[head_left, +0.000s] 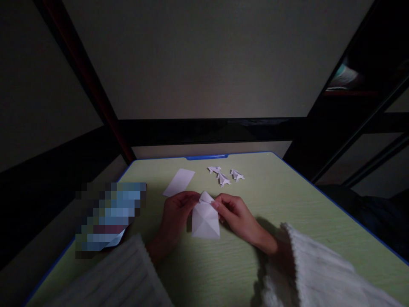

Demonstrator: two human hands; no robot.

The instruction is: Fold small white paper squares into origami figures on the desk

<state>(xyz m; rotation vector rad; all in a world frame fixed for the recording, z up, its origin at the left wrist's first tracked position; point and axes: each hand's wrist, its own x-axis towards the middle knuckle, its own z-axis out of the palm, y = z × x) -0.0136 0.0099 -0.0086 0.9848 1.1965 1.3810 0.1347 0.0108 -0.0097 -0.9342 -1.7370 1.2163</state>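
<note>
A partly folded sheet of white paper [206,219] is held up over the table between my two hands. Its top comes to a folded point, and diagonal creases cross the square part below. My left hand [177,213] pinches the upper left edge near the fold. On the opposite side, my right hand [235,213] grips the upper right edge, thumb on top. Beyond my hands lie small folded paper figures, shaped like frogs: one at the back [214,169], one in the middle [223,179] and one to the right [237,175].
A flat white paper strip [179,182] lies behind my left hand. At the left edge of the table rests a pixelated object [111,219], its details hidden. The pale green table [271,192] has a blue rim, with a light panel [204,59] rising behind it.
</note>
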